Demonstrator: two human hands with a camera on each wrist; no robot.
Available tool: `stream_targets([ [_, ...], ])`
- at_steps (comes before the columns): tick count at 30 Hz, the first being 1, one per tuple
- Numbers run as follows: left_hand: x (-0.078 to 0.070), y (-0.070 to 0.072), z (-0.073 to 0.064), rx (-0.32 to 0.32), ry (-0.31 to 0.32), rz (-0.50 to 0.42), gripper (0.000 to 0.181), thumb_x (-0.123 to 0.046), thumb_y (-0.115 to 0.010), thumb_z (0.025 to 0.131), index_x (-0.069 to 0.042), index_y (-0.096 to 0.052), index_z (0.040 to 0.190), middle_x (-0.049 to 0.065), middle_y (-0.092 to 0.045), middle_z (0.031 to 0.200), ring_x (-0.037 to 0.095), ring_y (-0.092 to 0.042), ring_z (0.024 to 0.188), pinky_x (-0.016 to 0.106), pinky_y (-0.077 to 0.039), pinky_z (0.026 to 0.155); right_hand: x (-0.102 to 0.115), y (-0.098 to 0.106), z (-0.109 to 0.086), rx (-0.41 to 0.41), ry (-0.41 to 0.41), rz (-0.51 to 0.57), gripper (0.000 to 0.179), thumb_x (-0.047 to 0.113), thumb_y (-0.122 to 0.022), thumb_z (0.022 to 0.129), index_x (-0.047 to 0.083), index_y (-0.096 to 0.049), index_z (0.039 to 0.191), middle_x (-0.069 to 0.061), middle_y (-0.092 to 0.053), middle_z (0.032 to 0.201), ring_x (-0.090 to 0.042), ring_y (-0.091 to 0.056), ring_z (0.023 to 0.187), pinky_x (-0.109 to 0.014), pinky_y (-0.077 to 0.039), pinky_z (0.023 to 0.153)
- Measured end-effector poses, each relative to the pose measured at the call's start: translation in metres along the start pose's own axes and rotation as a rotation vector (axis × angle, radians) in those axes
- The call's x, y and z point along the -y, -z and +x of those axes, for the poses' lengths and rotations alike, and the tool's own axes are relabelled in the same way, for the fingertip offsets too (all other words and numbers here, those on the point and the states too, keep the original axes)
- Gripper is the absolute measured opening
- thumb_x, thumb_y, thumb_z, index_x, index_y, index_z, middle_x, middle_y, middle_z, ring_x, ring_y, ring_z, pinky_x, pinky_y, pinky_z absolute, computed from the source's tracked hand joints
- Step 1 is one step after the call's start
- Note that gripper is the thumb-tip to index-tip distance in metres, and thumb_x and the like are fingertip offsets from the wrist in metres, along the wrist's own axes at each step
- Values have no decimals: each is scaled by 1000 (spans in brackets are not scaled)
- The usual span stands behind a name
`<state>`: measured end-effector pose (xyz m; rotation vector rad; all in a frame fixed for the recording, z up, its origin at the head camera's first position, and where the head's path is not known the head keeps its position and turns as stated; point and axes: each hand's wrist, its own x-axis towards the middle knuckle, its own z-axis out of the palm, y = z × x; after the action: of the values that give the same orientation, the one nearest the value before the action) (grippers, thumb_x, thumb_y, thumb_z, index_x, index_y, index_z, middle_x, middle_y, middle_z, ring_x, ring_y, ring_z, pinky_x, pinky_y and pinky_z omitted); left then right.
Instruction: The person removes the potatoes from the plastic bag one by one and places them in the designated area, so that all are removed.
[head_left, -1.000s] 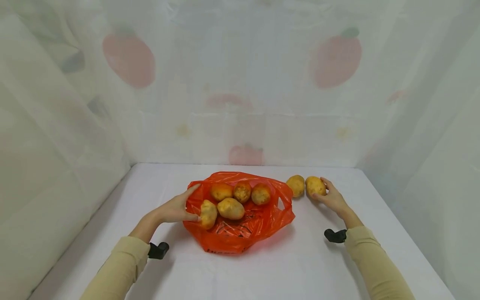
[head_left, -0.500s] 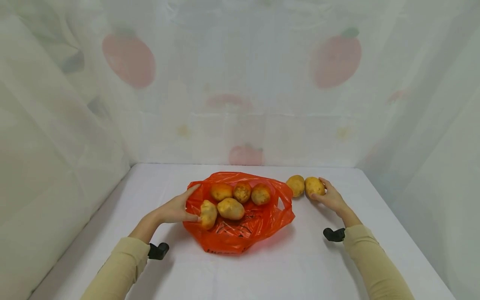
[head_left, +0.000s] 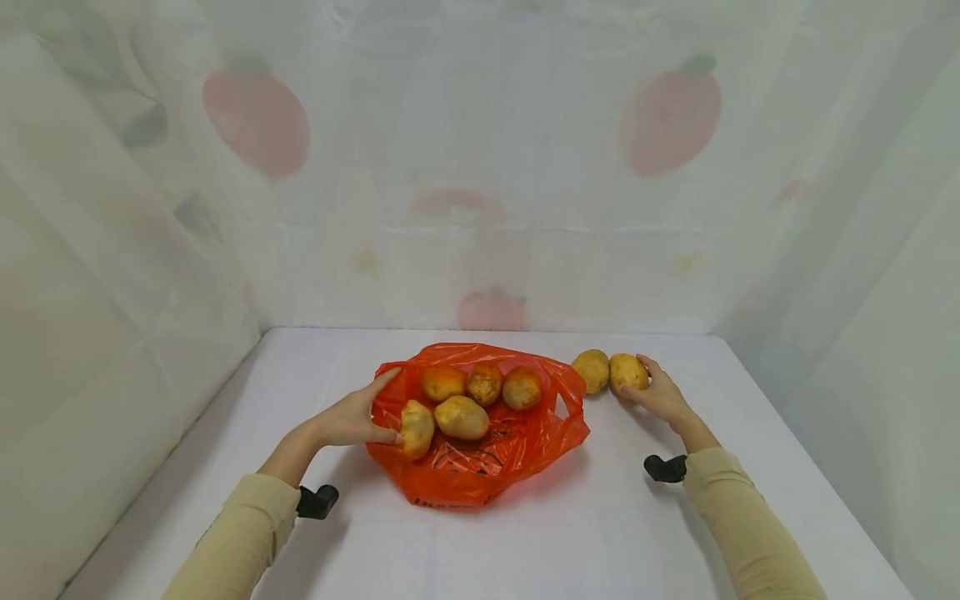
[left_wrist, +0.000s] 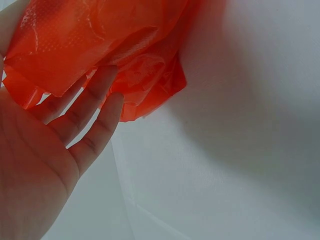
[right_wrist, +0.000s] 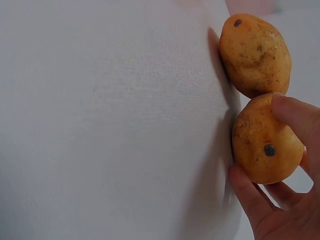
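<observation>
One loose potato (head_left: 590, 372) is set on the table (head_left: 585, 533) between the red bag (head_left: 517, 450) and the outer potato (head_left: 628, 376), which is pinched by the right hand (head_left: 663, 401) near the far edge. The bag's rim is touched by the outstretched left hand (head_left: 349, 419); five bagged potatoes (head_left: 461, 417) are hidden from the left wrist view.

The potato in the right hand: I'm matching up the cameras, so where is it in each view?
Head: potato right of centre, in the right hand.
Left wrist: not in it.
Right wrist: right side, below another potato.
Shared landmark: white tabletop, in all three.
</observation>
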<state>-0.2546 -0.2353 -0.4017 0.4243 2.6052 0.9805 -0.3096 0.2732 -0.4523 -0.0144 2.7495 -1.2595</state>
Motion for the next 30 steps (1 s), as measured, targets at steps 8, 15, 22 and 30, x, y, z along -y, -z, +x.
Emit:
stream_targets([
  [8, 0, -1, 1, -3, -3, 2, 104, -38, -77, 71, -22, -10, 149, 14, -32, 146, 35, -36, 128, 55, -36, 100, 1, 1, 1, 12, 1, -24, 85, 32, -62, 86, 0, -10, 146, -35, -18, 144, -51, -20, 130, -63, -22, 103],
  [15, 0, -1, 0, -1, 6, -3, 103, -37, -76, 71, -23, -10, 149, 14, -33, 145, 34, -36, 128, 55, -35, 100, 0, 1, 0, 18, 4, -29, 85, 31, -60, 87, -2, -9, 145, -35, -17, 144, -51, -19, 131, -63, -22, 103],
  [22, 2, -1, 1, 3, 4, 5, 103, -38, -76, 71, -24, -10, 149, 14, -32, 145, 34, -37, 128, 55, -36, 100, -1, 0, 1, 9, 32, -19, 83, 29, -61, 87, -4, -10, 145, -37, -18, 142, -50, -20, 130, -63, -21, 104],
  [30, 1, 1, 1, 0, -2, 17, 102, -39, -76, 71, -25, -10, 149, 15, -29, 147, 36, -34, 129, 56, -35, 100, -2, -1, 4, -18, 54, -13, 81, 26, -61, 87, -6, -12, 144, -38, -21, 139, -50, -22, 129, -61, -20, 105],
])
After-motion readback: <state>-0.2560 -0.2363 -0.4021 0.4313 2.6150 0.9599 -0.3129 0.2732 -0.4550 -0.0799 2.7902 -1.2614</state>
